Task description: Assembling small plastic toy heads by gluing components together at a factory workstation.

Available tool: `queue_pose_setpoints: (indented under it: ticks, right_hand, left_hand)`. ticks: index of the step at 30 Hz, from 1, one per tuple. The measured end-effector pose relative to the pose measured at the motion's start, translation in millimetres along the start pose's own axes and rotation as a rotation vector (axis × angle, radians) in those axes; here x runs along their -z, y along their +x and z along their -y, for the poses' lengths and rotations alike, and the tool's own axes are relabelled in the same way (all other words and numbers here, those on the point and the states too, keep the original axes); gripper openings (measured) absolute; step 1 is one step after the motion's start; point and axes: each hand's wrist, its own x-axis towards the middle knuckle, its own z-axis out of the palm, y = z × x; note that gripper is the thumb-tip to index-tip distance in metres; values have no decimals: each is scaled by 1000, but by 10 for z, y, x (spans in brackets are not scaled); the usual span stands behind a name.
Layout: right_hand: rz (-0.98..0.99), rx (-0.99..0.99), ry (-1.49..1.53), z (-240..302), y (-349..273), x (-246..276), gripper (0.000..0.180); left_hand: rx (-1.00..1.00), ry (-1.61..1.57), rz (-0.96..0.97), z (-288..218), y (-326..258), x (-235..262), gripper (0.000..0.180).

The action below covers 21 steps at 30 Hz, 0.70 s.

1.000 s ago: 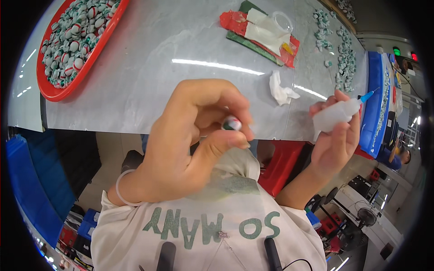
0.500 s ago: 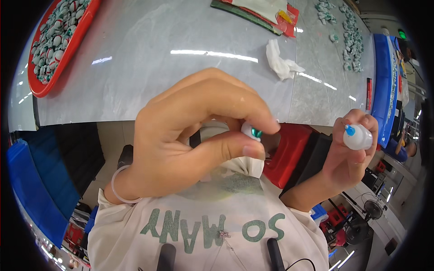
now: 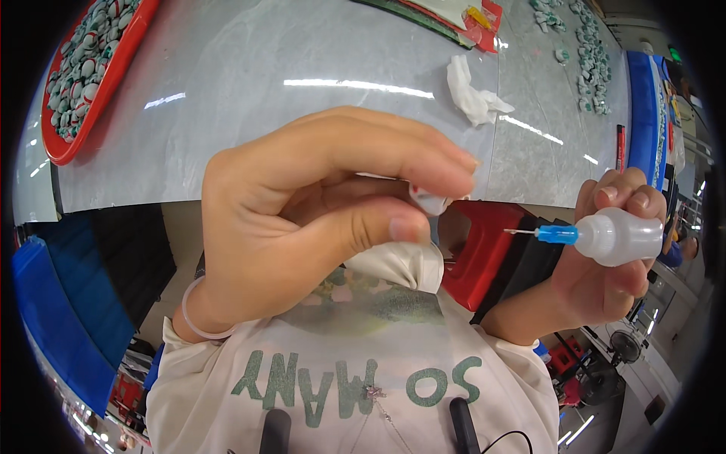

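The left hand (image 3: 302,227) is pinching a small white cap-like piece (image 3: 429,201) between thumb and fingertips, while the right hand (image 3: 605,265) is gripping a squeeze bottle (image 3: 624,236), its blue-hubbed needle (image 3: 537,232) pointing at the piece. The dispensing step seems under way; next, the needle tip needs steady alignment with the piece. Beyond the fingers, a crumpled tissue (image 3: 470,97) is lying on the grey table (image 3: 302,91).

A red tray (image 3: 113,72) of small round pieces sits on the grey table (image 3: 302,98); a crumpled white tissue (image 3: 473,98) lies well apart.
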Motion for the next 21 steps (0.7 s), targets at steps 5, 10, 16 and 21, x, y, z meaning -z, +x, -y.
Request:
queue_pose_setpoints:
  ticks: [5, 10, 16, 21]
  right_hand:
    - [63, -56, 48, 68, 7, -15, 62]
    - [39, -96, 83, 95, 11, -19, 59]
    - [-1, 29, -271, 132, 86, -35, 55]
    - [-317, 279, -717, 171, 9, -329, 54]
  left_hand:
    - [76, -14, -92, -47, -30, -14, 27]
    - [64, 3, -7, -21, -10, 56, 32]
    - [57, 46, 11, -17, 2, 64, 32]
    - [73, 64, 5, -21, 13, 36, 30]
